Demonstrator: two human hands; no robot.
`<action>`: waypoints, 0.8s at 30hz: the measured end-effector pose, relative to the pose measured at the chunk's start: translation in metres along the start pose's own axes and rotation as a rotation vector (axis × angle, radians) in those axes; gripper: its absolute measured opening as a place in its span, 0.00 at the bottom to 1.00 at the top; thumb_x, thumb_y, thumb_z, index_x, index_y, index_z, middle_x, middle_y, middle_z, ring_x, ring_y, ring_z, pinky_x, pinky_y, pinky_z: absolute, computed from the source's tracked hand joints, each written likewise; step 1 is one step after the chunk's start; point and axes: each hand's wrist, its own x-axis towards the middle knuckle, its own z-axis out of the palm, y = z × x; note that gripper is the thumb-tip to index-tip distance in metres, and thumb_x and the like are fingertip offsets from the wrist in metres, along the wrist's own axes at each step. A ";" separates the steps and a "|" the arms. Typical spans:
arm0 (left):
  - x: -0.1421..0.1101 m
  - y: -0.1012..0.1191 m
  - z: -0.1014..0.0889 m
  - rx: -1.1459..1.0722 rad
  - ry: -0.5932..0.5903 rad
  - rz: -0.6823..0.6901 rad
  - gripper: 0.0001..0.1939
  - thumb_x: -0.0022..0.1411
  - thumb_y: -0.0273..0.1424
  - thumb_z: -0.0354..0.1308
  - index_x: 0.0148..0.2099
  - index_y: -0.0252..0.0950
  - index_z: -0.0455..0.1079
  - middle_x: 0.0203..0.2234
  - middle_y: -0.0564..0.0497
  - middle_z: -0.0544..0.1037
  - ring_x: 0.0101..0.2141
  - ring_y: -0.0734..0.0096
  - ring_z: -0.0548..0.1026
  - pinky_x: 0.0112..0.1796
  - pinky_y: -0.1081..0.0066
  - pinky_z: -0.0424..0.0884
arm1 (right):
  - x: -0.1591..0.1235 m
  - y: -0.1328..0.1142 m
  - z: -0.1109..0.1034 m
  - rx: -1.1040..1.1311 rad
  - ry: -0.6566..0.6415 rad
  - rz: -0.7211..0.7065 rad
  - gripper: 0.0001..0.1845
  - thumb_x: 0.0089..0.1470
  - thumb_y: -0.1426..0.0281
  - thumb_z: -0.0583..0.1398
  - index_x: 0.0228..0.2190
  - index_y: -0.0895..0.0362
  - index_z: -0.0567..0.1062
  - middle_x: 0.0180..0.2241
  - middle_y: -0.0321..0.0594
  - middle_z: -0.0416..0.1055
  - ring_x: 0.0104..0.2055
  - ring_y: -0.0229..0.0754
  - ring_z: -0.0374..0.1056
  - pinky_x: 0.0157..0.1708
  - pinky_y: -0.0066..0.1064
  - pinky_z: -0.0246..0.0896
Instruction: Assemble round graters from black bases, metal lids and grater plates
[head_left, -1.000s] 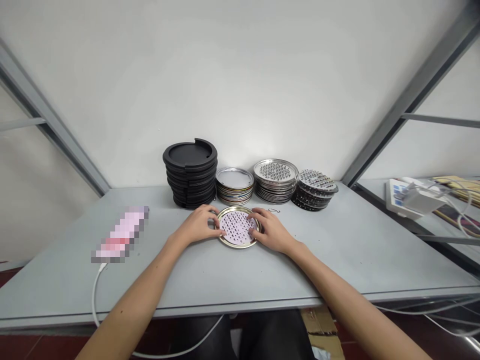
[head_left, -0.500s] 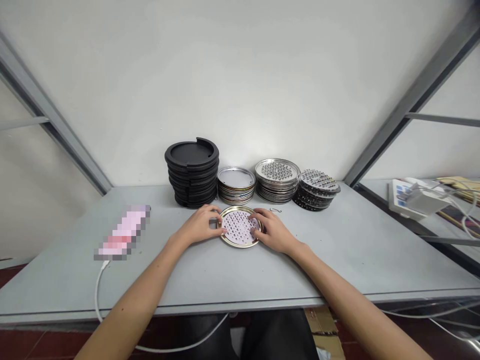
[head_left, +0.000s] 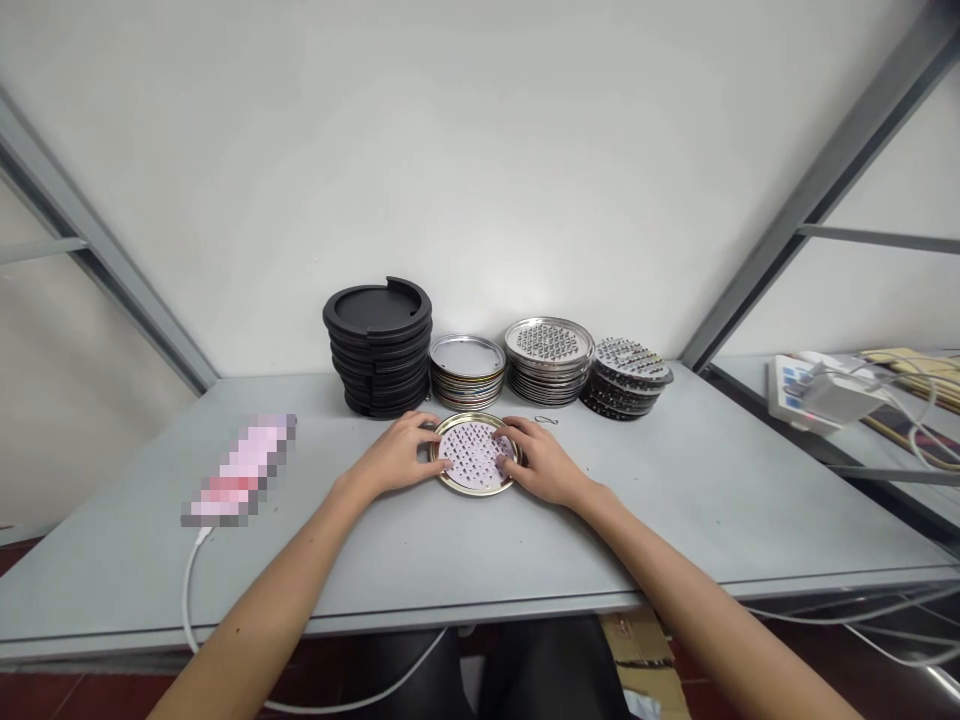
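Observation:
A round perforated metal disc in a gold-rimmed ring (head_left: 474,452) lies flat on the grey table (head_left: 450,540). My left hand (head_left: 396,455) grips its left edge with curled fingers, the thumb resting on the perforated face. On the opposite edge, my right hand (head_left: 541,461) presses in the same way. Both hands hold the disc down against the tabletop.
Along the wall stand a stack of black round lids (head_left: 379,346), a stack of gold-edged rings (head_left: 467,371), a stack of perforated discs (head_left: 549,361) and a darker leaning stack (head_left: 627,378). A blurred phone (head_left: 240,470) with a white cable lies left. A power strip (head_left: 806,395) sits far right.
Both hands stay on the disc; the fingers shift only slightly. The view has swayed a little.

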 end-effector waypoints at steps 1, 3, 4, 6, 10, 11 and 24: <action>0.000 0.001 0.000 0.004 0.000 -0.003 0.17 0.56 0.44 0.62 0.43 0.41 0.78 0.51 0.44 0.72 0.52 0.54 0.69 0.55 0.55 0.65 | 0.000 0.000 0.000 -0.001 -0.001 -0.001 0.21 0.55 0.65 0.58 0.50 0.57 0.72 0.56 0.52 0.64 0.57 0.54 0.62 0.57 0.48 0.55; 0.000 0.002 0.000 0.016 0.009 -0.020 0.15 0.58 0.42 0.61 0.43 0.40 0.79 0.51 0.45 0.73 0.52 0.54 0.69 0.55 0.56 0.65 | 0.000 0.000 0.000 -0.002 0.000 -0.004 0.21 0.55 0.65 0.58 0.50 0.58 0.72 0.56 0.53 0.64 0.57 0.54 0.61 0.57 0.48 0.55; 0.000 0.002 0.001 0.025 0.019 -0.033 0.13 0.58 0.40 0.60 0.42 0.40 0.79 0.50 0.45 0.73 0.52 0.54 0.70 0.54 0.56 0.65 | 0.000 0.001 0.001 -0.001 0.001 -0.006 0.22 0.54 0.66 0.58 0.50 0.58 0.72 0.56 0.53 0.64 0.57 0.54 0.61 0.57 0.48 0.55; 0.002 0.004 0.002 0.037 0.034 -0.068 0.10 0.57 0.36 0.60 0.40 0.39 0.79 0.49 0.45 0.74 0.50 0.54 0.71 0.53 0.57 0.66 | 0.000 0.001 0.001 0.002 0.007 -0.009 0.22 0.54 0.66 0.58 0.50 0.58 0.72 0.56 0.53 0.64 0.57 0.54 0.61 0.57 0.48 0.55; 0.004 0.006 0.008 0.024 0.060 -0.155 0.09 0.54 0.31 0.60 0.38 0.37 0.78 0.46 0.45 0.76 0.47 0.57 0.74 0.50 0.59 0.69 | -0.001 0.000 0.000 0.030 0.045 -0.035 0.19 0.55 0.65 0.59 0.47 0.58 0.74 0.52 0.52 0.65 0.53 0.52 0.64 0.55 0.46 0.58; 0.005 0.005 0.009 0.017 0.071 -0.170 0.09 0.54 0.30 0.60 0.38 0.37 0.78 0.45 0.45 0.77 0.46 0.57 0.74 0.50 0.59 0.69 | -0.002 -0.001 -0.001 0.042 0.058 -0.038 0.17 0.56 0.64 0.58 0.46 0.57 0.76 0.50 0.51 0.67 0.51 0.51 0.65 0.54 0.45 0.59; 0.014 0.000 0.030 -0.145 0.058 -0.001 0.13 0.59 0.23 0.56 0.40 0.43 0.79 0.41 0.50 0.81 0.50 0.60 0.73 0.52 0.57 0.68 | 0.000 -0.005 -0.007 0.193 0.153 -0.141 0.11 0.59 0.65 0.56 0.38 0.55 0.77 0.43 0.46 0.72 0.47 0.47 0.68 0.50 0.42 0.63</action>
